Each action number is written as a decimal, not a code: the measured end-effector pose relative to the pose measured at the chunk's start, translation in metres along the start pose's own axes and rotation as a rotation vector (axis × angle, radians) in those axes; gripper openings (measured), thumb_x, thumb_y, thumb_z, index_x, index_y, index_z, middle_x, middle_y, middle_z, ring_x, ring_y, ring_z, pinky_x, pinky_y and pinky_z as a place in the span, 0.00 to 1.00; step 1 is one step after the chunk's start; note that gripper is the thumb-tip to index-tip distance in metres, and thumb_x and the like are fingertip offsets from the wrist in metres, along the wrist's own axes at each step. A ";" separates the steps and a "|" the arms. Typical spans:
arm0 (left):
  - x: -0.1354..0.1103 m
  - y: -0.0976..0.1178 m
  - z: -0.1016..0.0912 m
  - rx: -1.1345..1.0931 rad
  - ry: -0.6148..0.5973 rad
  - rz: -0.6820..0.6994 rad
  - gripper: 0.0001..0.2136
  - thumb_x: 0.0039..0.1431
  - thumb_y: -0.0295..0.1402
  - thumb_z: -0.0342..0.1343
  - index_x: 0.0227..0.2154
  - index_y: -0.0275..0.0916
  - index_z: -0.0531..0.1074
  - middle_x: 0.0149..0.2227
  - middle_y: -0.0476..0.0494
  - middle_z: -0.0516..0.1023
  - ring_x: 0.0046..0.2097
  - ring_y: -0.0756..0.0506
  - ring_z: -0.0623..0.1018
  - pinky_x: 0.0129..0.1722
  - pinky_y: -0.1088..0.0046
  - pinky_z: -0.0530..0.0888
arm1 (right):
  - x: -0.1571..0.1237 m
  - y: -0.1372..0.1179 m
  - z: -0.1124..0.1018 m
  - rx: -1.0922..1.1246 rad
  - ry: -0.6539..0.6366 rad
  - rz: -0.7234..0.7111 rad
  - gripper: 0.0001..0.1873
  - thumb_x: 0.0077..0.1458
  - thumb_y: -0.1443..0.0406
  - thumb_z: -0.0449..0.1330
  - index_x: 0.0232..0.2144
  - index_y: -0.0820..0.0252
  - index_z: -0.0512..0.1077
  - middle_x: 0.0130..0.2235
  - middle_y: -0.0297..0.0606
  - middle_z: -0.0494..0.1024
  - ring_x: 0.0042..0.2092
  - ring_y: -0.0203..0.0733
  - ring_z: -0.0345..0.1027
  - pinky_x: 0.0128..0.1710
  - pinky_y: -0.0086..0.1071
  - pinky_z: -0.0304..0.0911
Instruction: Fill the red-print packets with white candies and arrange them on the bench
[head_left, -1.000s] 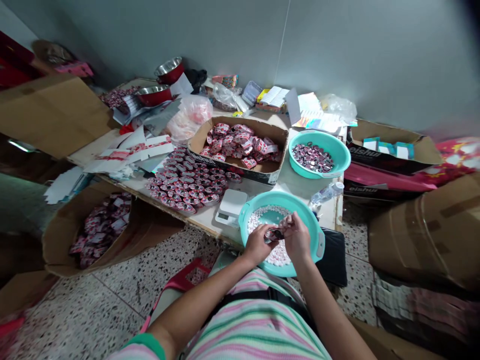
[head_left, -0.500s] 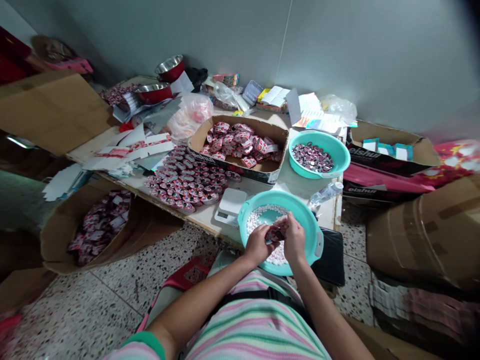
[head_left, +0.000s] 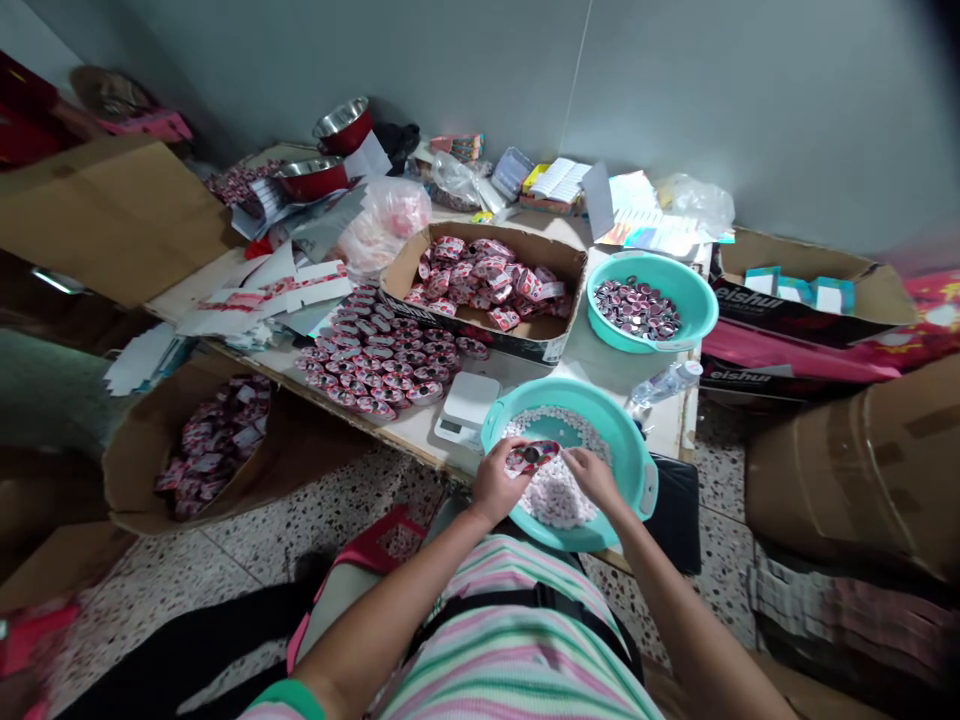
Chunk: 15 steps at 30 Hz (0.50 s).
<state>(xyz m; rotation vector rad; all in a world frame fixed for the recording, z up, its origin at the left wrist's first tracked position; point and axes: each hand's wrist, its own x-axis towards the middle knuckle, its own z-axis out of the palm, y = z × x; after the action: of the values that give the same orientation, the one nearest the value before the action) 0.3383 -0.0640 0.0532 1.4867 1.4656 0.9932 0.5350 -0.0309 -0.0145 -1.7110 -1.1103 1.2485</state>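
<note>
A small red-and-white packet with a dark round spot in its middle sits just below the centre of the frame, pinched at its left end by the fingers of the left hand. The right hand is just right of the packet, fingers curled down over the white pellets; whether it grips any of them cannot be told. Both hands hover in a teal basin that holds the pellets and stands at the near edge of the worktop.

Touching the basin's left rim is a small white scale. Further left, rows of round red-and-white cups lie flat on the worktop. Above them, a cardboard box holds a heap of similar packets. To its right a second teal basin holds round lids, with a clear bottle lying just below it.
</note>
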 end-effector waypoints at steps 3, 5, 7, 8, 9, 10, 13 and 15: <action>-0.002 0.001 -0.004 0.068 -0.031 0.028 0.18 0.48 0.25 0.61 0.44 0.42 0.70 0.45 0.45 0.76 0.48 0.44 0.74 0.50 0.67 0.71 | -0.004 0.022 0.020 -0.192 -0.099 -0.029 0.11 0.37 0.58 0.65 0.21 0.57 0.70 0.29 0.39 0.73 0.36 0.48 0.65 0.40 0.38 0.56; -0.003 0.004 -0.007 0.094 -0.029 0.031 0.18 0.48 0.24 0.60 0.44 0.42 0.70 0.45 0.46 0.76 0.48 0.44 0.74 0.51 0.66 0.70 | -0.010 0.031 0.034 -0.266 -0.144 -0.048 0.10 0.38 0.59 0.64 0.23 0.57 0.70 0.33 0.41 0.74 0.41 0.49 0.65 0.43 0.37 0.56; -0.004 0.006 -0.010 0.117 -0.019 0.030 0.18 0.48 0.24 0.60 0.44 0.42 0.70 0.44 0.46 0.76 0.49 0.44 0.74 0.51 0.66 0.70 | -0.017 0.037 0.045 -0.331 -0.213 -0.070 0.10 0.40 0.59 0.63 0.26 0.57 0.70 0.36 0.42 0.74 0.42 0.48 0.65 0.43 0.36 0.56; -0.005 0.007 -0.012 0.126 -0.013 0.031 0.18 0.48 0.23 0.60 0.44 0.42 0.70 0.44 0.46 0.76 0.49 0.44 0.74 0.51 0.66 0.70 | -0.021 0.039 0.049 -0.360 -0.248 -0.079 0.11 0.41 0.59 0.63 0.28 0.57 0.70 0.36 0.41 0.74 0.41 0.47 0.65 0.42 0.35 0.56; -0.005 0.007 -0.013 0.131 -0.008 0.033 0.18 0.48 0.23 0.59 0.44 0.42 0.70 0.44 0.46 0.76 0.49 0.44 0.74 0.51 0.67 0.70 | -0.025 0.041 0.052 -0.384 -0.282 -0.082 0.11 0.42 0.58 0.62 0.28 0.57 0.70 0.35 0.40 0.74 0.40 0.46 0.66 0.40 0.34 0.56; -0.005 0.007 -0.015 0.135 -0.002 0.033 0.18 0.49 0.24 0.59 0.44 0.43 0.70 0.44 0.46 0.76 0.49 0.44 0.74 0.51 0.67 0.70 | -0.028 0.042 0.054 -0.403 -0.308 -0.079 0.11 0.43 0.58 0.62 0.28 0.57 0.70 0.34 0.39 0.74 0.38 0.44 0.66 0.38 0.33 0.56; -0.006 0.007 -0.017 0.133 0.012 0.028 0.17 0.50 0.26 0.60 0.44 0.43 0.70 0.45 0.46 0.76 0.49 0.44 0.74 0.50 0.68 0.70 | -0.033 0.045 0.054 -0.418 -0.350 -0.058 0.10 0.46 0.57 0.60 0.24 0.57 0.68 0.26 0.35 0.71 0.31 0.40 0.64 0.32 0.30 0.53; -0.007 0.006 -0.017 0.128 0.017 0.026 0.17 0.50 0.26 0.60 0.44 0.43 0.70 0.45 0.46 0.76 0.49 0.44 0.74 0.51 0.68 0.70 | -0.033 0.044 0.052 -0.405 -0.347 -0.053 0.13 0.47 0.55 0.60 0.20 0.56 0.66 0.21 0.32 0.68 0.27 0.38 0.60 0.28 0.29 0.50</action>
<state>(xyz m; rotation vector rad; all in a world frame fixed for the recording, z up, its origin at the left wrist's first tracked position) 0.3242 -0.0705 0.0651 1.5952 1.5507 0.9442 0.4891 -0.0741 -0.0572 -1.7746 -1.6978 1.3913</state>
